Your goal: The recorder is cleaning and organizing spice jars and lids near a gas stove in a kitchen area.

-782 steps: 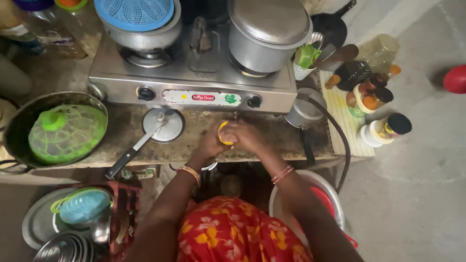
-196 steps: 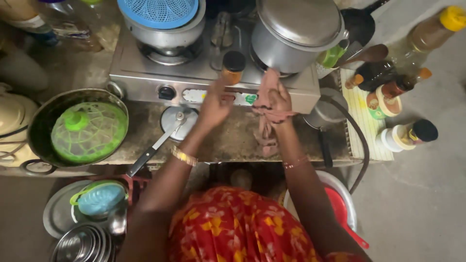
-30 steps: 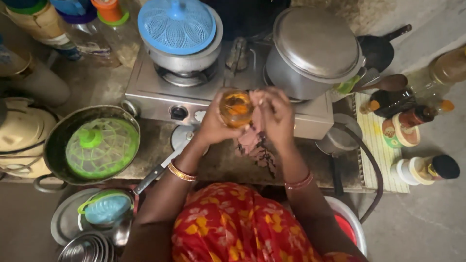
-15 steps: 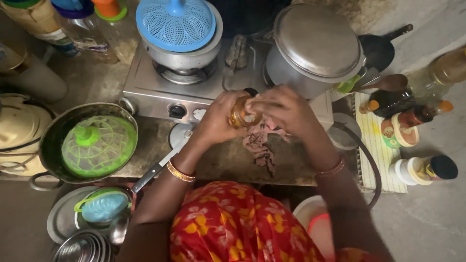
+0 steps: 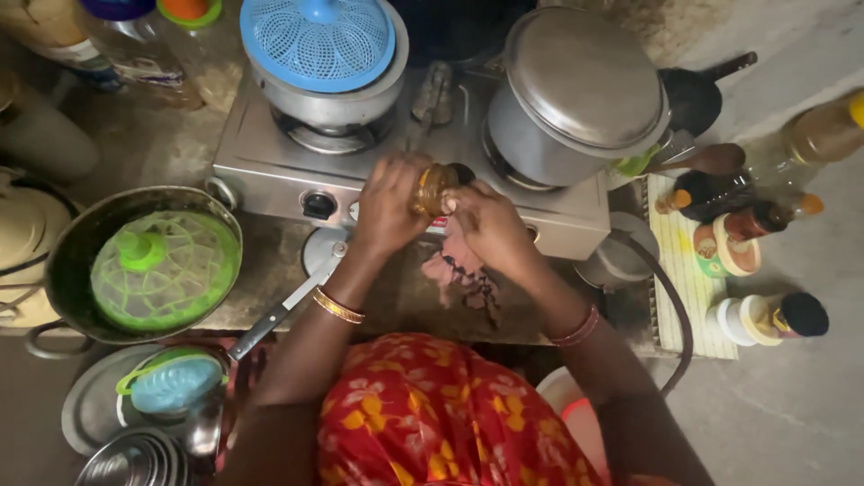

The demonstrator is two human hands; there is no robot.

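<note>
My left hand (image 5: 389,203) wraps the small amber jar (image 5: 432,185), steadying it above the two-burner stove (image 5: 270,166) front; my right hand (image 5: 486,221) pinches its dark cap end, a patterned cloth (image 5: 463,274) hanging below. Covered pots flank both sides; open counter lies only toward me.

Dim, warm kitchen light from above, sharpest at the centre.

Glare sits on the steel pot lid (image 5: 585,76) at one o'clock and the stove (image 5: 270,171) front. Corners at seven and eleven o'clock fall into shadow. Both hands, left hand (image 5: 387,202) and right hand (image 5: 490,225), show slight motion blur; edges bend outward.
</note>
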